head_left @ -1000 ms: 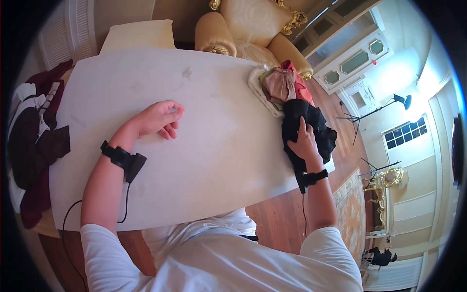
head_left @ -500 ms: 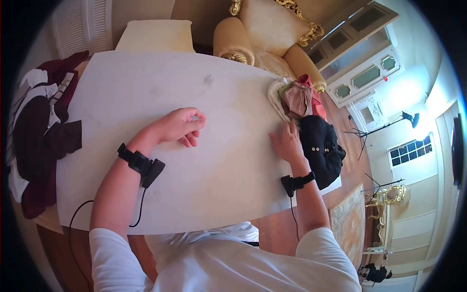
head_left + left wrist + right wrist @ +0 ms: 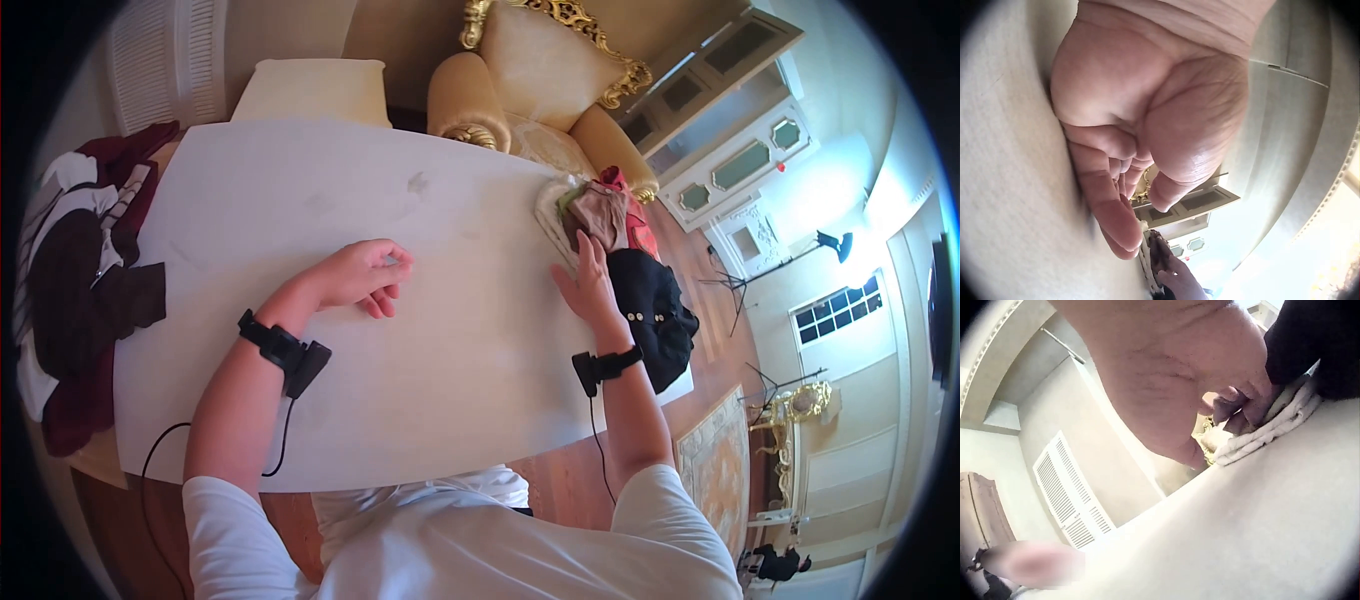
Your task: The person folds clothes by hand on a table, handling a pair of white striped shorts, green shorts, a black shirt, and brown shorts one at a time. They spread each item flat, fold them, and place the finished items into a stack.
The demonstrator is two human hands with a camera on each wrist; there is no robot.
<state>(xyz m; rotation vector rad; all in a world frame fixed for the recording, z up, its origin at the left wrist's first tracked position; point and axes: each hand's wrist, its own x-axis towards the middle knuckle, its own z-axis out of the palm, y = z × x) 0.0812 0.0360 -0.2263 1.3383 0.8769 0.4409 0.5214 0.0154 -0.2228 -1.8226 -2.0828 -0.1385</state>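
Observation:
My left hand (image 3: pixel 358 275) rests on its side low at the white table (image 3: pixel 450 360), fingers loosely curled round nothing; its palm fills the left wrist view. At the table's right end, my right hand (image 3: pixel 592 292) has its fingertips at the lower edge of a brownish-pink cloth (image 3: pixel 606 216), thumb spread away from the fingers. A black garment (image 3: pixel 652 325) with pale buttons lies in a heap along the right side of that hand. Under the brownish-pink cloth a folded whitish cloth (image 3: pixel 1260 439) shows, with a red cloth (image 3: pixel 641 235) beside it.
A pile with a dark brown garment (image 3: pixel 65 275), white and maroon pieces lies on the table's left end. Beyond the far edge stand a gilded armchair (image 3: pixel 550 75) and a cream-covered surface (image 3: pixel 312 92). Cables (image 3: pixel 152 460) hang from both wrist cameras.
The right hand has come off the black garment, moved to its left side and up to the brownish-pink cloth. The left hand keeps its pose while the head view shifts.

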